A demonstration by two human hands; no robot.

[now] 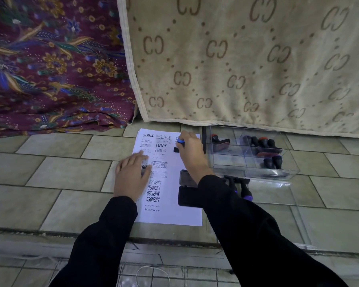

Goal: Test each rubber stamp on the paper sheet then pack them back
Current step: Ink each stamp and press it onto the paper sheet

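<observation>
Floral cloth (pixel 50 59), one, purple, far left. Patterned beige blanket (pixel 236 59), one, far right, hanging to the tiled floor (pixel 50 172).

Paper sheet (pixel 170 212), one, white, on the floor at centre, printed with repeated marks: SAMPLE, AMENDED, boxed impressions.

Left hand (pixel 131 175), one, fingers spread flat, pressing the sheet's left edge.

Right hand (pixel 190 151), one, fingers curled round a blue-topped stamp (pixel 180 141), its base down on the sheet's far right corner.

Ink pad (pixel 188 195), one, black, lid open, lying at the sheet's right edge, partly under the right sleeve.

Loose stamps (pixel 239 187), two, purple-ended, lying on the floor just right of the pad.

Clear box (pixel 226 162), one, with compartments, far right of the sheet. Left compartment: one stamp (pixel 220 142). Right compartments: a cluster of handles (pixel 263 146), exact count unclear, and two more handles (pixel 273 161) nearer.

Clear lid (pixel 298 214), one, near right on the floor.

White cable (pixel 151 274), one, near edge.
</observation>
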